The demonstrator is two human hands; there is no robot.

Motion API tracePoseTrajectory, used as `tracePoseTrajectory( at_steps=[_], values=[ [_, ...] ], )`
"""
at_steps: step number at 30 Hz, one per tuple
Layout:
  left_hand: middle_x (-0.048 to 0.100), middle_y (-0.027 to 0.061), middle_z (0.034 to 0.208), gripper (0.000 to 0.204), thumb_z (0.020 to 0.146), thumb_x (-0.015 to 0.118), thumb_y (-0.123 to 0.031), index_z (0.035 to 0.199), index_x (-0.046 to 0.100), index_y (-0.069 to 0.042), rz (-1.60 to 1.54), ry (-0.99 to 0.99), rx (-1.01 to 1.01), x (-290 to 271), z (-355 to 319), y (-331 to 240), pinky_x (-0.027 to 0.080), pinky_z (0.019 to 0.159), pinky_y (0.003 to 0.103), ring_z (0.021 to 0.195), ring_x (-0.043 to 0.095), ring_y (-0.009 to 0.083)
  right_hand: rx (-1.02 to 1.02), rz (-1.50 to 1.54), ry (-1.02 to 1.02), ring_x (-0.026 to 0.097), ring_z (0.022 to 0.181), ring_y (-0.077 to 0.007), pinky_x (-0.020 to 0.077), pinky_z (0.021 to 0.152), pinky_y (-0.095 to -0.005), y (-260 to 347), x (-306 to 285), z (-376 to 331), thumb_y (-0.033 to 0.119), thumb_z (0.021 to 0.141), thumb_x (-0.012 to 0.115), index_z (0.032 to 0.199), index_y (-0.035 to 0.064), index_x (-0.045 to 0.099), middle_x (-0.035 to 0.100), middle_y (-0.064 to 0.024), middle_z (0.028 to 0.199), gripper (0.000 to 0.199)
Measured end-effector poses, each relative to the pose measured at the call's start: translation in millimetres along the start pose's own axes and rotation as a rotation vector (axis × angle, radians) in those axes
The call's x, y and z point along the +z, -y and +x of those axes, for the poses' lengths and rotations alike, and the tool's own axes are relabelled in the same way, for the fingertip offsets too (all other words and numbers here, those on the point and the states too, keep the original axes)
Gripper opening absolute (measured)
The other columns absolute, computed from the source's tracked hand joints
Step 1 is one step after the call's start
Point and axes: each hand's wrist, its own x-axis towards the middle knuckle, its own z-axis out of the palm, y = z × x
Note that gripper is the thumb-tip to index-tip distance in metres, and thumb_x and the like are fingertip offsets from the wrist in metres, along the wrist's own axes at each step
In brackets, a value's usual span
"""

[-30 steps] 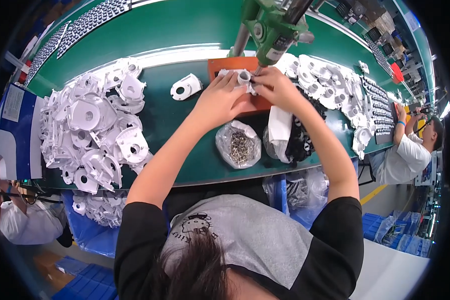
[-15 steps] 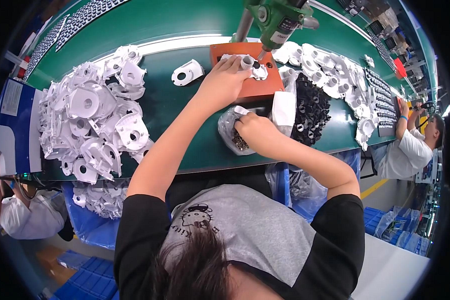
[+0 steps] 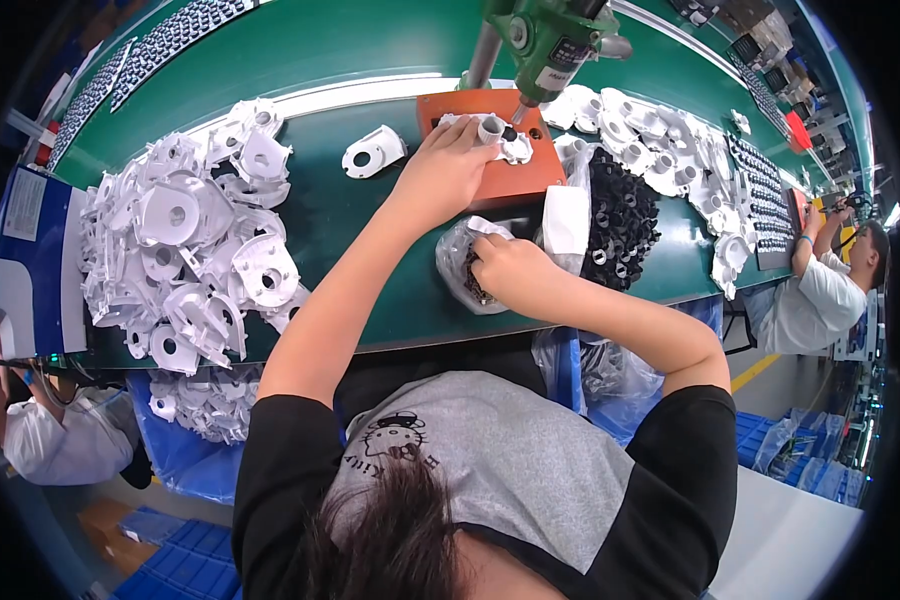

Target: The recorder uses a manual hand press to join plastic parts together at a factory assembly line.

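A: A smooth green bench (image 3: 340,215) curves across the view, with tumbled white mouldings (image 3: 175,215) heaped at left.

B: Where are the hands?

A: The left hand (image 3: 450,168) lies half open over a white part (image 3: 515,148) on an orange block (image 3: 530,182), below a green machine (image 3: 550,60); I cannot tell whether its thumb grips. The right hand (image 3: 515,270) is curled into a bag (image 3: 454,262) of small metal pieces (image 3: 478,291); its fingertips are hidden, so I cannot tell what it has hold of.

B: What could go wrong?

A: The part might shift on the block if the left hand eased off. The bag, looking thin and limp, could tip and spill if the right hand snagged its rim.

B: And the textures?

A: The part looks like hard plastic, with an upright round tube (image 3: 489,130); the block is flat-faced and crisp-edged; the bag is clear and crinkled; the black bits (image 3: 620,225) farther right are knobbly, piled loosely
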Motion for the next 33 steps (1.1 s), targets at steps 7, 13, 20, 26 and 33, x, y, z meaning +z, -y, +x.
tracePoseTrajectory(
  at_steps=[7, 13, 20, 26, 33],
  values=[
    [0.049, 0.0234, 0.124, 0.028, 0.081, 0.051, -0.007, 0.107, 0.060, -0.006, -0.005, 0.002, -0.022, 0, -2, 0, 0.033, 0.102, 0.043, 0.120, 0.043, 0.0358, -0.003, 0.113, -0.045, 0.060, 0.076, -0.0238, 0.0517, 0.060, -0.0310, -10, -2, -1, 0.011, 0.067, 0.059, 0.069, 0.0026, 0.062, 0.056, -0.0101, 0.083, 0.009],
    [0.047, 0.0217, 0.127, 0.028, 0.082, 0.052, -0.007, 0.109, 0.061, -0.008, -0.024, 0.016, -0.054, -3, -2, -2, 0.034, 0.101, 0.044, 0.120, 0.042, 0.0377, 0.131, 0.834, 0.088, 0.060, 0.068, -0.0205, 0.0473, 0.064, -0.0315, -74, -59, 5, 0.011, 0.076, 0.064, 0.079, 0.0003, 0.065, 0.062, -0.0107, 0.073, 0.012],
    [0.048, 0.0196, 0.127, 0.028, 0.081, 0.053, -0.005, 0.107, 0.061, -0.007, -0.054, 0.007, -0.063, -3, 0, -5, 0.034, 0.102, 0.045, 0.121, 0.041, 0.0366, 0.610, 1.022, -0.022, 0.056, 0.077, -0.0133, 0.0431, 0.073, -0.0253, -153, -58, 25, 0.019, 0.080, 0.063, 0.089, -0.0053, 0.064, 0.064, -0.0075, 0.082, 0.026],
    [0.049, 0.0178, 0.126, 0.028, 0.081, 0.053, -0.005, 0.107, 0.061, -0.006, -0.047, -0.006, -0.066, -1, -1, -3, 0.034, 0.102, 0.046, 0.121, 0.042, 0.0360, 0.518, 1.095, 0.005, 0.051, 0.072, -0.0037, 0.0373, 0.054, -0.0194, -171, -41, 38, 0.011, 0.082, 0.062, 0.095, 0.0044, 0.062, 0.061, 0.0007, 0.085, 0.015],
    [0.048, 0.0199, 0.127, 0.028, 0.081, 0.054, -0.006, 0.108, 0.061, -0.007, -0.048, -0.008, -0.072, -1, -2, -2, 0.034, 0.102, 0.046, 0.121, 0.042, 0.0364, 0.623, 1.119, 0.120, 0.051, 0.066, -0.0051, 0.0359, 0.050, -0.0200, -180, -45, 42, 0.010, 0.082, 0.063, 0.092, 0.0038, 0.063, 0.063, -0.0015, 0.082, 0.012]
  ],
)
